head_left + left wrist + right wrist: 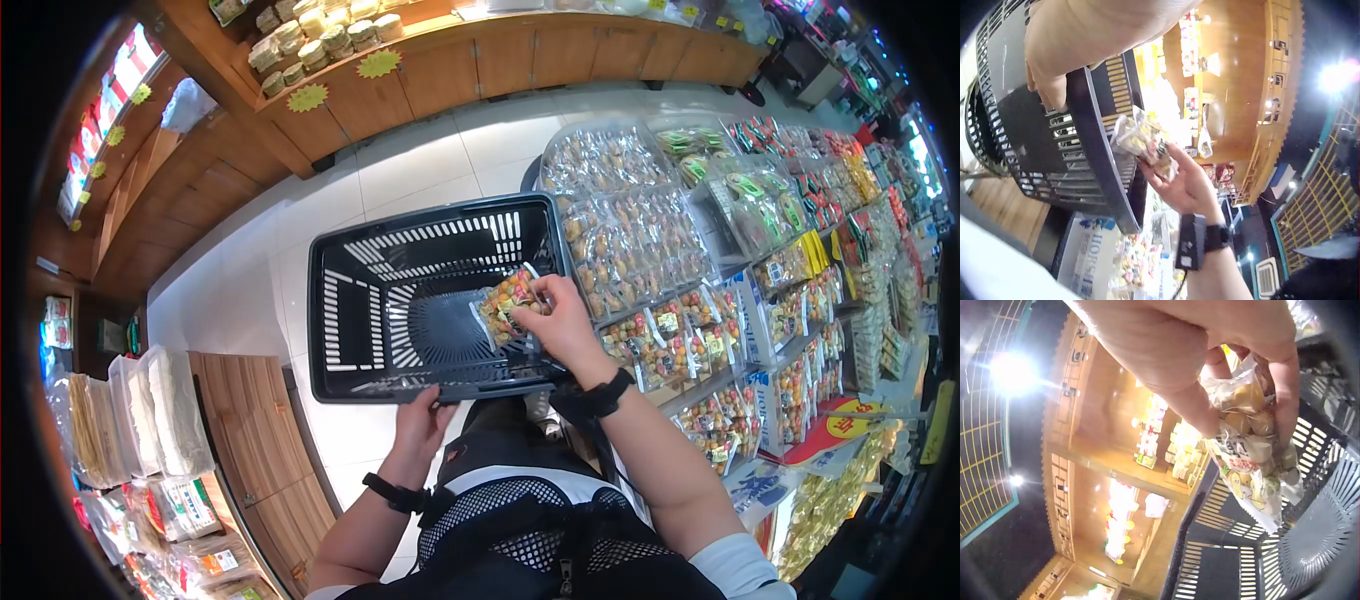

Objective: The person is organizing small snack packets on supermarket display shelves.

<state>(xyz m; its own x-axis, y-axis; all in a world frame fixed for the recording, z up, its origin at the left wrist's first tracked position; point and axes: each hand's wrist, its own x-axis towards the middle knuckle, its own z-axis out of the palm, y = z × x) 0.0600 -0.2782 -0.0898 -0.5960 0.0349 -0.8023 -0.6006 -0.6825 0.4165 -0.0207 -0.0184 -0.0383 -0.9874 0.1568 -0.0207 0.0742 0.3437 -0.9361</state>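
A dark grey shopping basket (330, 385) with slotted walls is in front of the body. Over its right side, the right hand (565, 325) pinches a clear bag of small round snacks (508, 300) between thumb and fingers. In the right wrist view the bag (1250, 450) hangs from the right hand (1210, 356) above the basket's slotted floor. The left hand (420, 425) grips the basket's near rim, and in the left wrist view the left hand (1079, 44) has its fingers curled over that rim.
Bagged snacks (635, 250) fill a tiered display on the right, beside the basket. A wooden counter (480, 70) with stacked goods runs along the back. A wood-topped unit (250, 430) and packaged goods (170, 410) stand at the left. Pale floor tiles (410, 170) lie behind the basket.
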